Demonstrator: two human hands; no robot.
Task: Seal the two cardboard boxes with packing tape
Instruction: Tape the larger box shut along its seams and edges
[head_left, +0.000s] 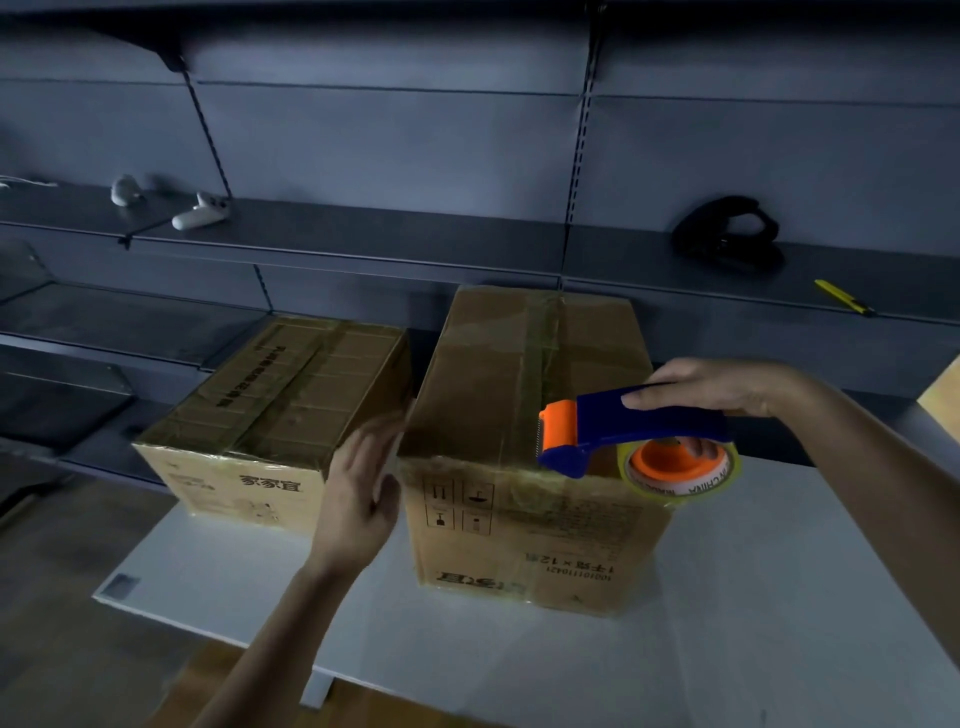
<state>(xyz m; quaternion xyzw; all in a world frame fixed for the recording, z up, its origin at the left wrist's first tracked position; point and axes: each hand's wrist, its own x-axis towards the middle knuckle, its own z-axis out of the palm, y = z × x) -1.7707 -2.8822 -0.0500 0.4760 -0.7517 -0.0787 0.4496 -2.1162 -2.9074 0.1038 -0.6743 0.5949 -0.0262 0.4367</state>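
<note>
the taller box (530, 415) stands on the white table (779, 571) with its flaps closed. a glossy strip of clear tape runs along its top seam and down over its near face. just left of the taller box sits the lower box (270, 410), also closed and taped across its top, with a narrow gap between the two. the left hand (358, 493) is in that gap, by the taller box's left wall, fingers straight and close together. it is blurred, so i cannot tell whether it touches the cardboard. the right hand (717, 387) curls its fingers round the blue handle of the tape dispenser (634, 421). the dispenser's orange head lies at the taller box's near top edge, and the tape roll (680, 467) hangs just off its near right corner. behind the taller box, on a grey shelf (467, 244), lie white controllers (200, 213), a black object (727, 234) and a yellow cutter (844, 297).
</note>
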